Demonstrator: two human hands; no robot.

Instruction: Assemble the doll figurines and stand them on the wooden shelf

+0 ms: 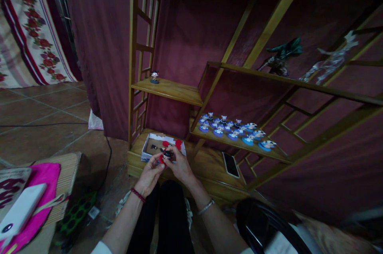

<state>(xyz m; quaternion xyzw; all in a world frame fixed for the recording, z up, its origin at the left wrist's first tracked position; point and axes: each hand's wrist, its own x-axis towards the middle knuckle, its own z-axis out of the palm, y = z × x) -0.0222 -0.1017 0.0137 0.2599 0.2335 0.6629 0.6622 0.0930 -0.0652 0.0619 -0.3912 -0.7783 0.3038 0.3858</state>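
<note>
Between my two hands, in front of a shallow white box, is a small figurine (166, 154) with a black top and a red part at its lower left. My left hand (152, 174) has its fingers closed on the red part. From the other side my right hand (180, 166) pinches the black upper part. Inside the open cardboard box (146, 151) lie red round pieces (178, 142) and a small dark figure piece (154, 147). My fingers cover part of the figurine and the front of the box.
On the wooden shelf to the right stand several small figurines (218, 130) on blue and purple bases. A single figurine (154, 77) stands on the upper left shelf (173, 89). A phone (230, 164) lies on the lower board. Animal sculptures (281, 56) occupy the top right shelf.
</note>
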